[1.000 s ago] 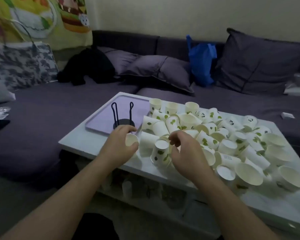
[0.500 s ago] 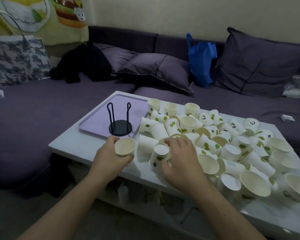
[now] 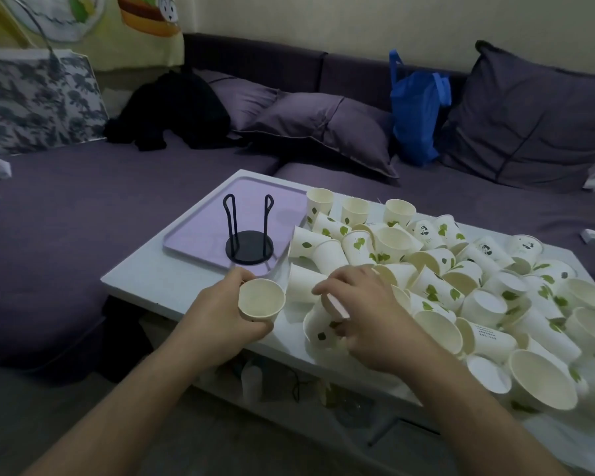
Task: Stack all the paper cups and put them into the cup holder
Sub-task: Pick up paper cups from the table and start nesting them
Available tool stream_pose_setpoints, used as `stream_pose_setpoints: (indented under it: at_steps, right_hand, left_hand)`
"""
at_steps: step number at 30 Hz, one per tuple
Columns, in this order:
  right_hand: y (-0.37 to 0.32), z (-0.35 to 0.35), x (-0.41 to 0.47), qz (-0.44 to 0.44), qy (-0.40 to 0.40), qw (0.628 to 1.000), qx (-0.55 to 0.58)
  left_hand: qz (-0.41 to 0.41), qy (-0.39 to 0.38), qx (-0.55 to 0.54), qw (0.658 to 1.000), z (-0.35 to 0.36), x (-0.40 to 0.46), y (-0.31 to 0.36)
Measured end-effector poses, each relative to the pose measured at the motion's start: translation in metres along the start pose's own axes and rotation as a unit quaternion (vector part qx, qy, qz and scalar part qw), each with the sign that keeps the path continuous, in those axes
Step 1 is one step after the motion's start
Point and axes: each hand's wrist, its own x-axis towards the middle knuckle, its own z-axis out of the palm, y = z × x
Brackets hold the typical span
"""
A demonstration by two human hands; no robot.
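A purple sofa fills the back of the view, with cushions, a blue bag and a dark garment on it. In front of you stands a white tabletop. On its far left corner lies a lilac tray, and on the tray stands the black holder, a round base with 2 upright wire loops, with no cups in it.

The right part of the tabletop is covered by a pile of cups, white with green leaf prints, most lying on their sides, a few standing upright at the far edge.

Your left hand grips 1 cup around its wall, mouth up and tilted toward you, just in front of the tray's near edge. Your right hand is curled over a leaf cup at the near left edge of the pile, fingers pinching its bottom end. This cup lies tilted, its long axis running from the raised bottom under your fingers down toward you and to the left.

The leaf cup sits just to the right of the held cup, close but not touching. Its open mouth appears to face down and toward you, so it likely needs turning base-down before it will nest in the left-hand cup. The holder lies beyond the left hand, nearer that hand than the right.
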Motion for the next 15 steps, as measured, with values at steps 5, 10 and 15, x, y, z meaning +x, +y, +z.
stream_pose_setpoints:
  at_steps: [5,10,15]
  right_hand:
    - [0.019,-0.026,-0.013,0.019,0.115,0.978,0.171]
    - [0.021,-0.022,-0.021,0.134,0.184,0.899,0.374]
    - [0.009,-0.008,-0.022,0.185,0.185,0.820,0.510]
  left_hand:
    - [-0.016,-0.010,0.003,1.000,0.000,0.003,-0.001]
    - [0.007,-0.039,-0.020,0.999,0.019,0.003,0.009]
    - [0.037,-0.039,-0.042,0.998,0.027,-0.004,0.028]
